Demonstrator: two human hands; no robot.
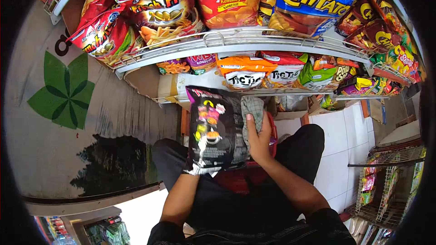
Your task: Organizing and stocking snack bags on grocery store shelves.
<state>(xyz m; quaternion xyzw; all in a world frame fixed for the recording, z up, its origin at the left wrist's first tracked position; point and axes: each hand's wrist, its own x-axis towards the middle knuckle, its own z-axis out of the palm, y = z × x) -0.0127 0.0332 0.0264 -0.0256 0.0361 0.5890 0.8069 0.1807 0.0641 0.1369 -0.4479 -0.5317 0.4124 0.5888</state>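
A glossy black snack bag (211,136) with colourful pictures is held upright over my lap. My left hand (193,172) holds it from behind at the bottom, fingers hidden by the packet. My right hand (256,138) grips a grey checked cloth (252,111) against the bag's right side. Under and behind them, a red container (272,131) shows between my dark-trousered legs.
Wire shelves (240,41) ahead carry red, blue, orange and green snack bags (311,4). A panel (50,145) with a green leaf design stands left. Cardboard boxes (290,109) sit below the shelves. Wire racks (381,186) with small packets stand right, beside white floor tiles (340,149).
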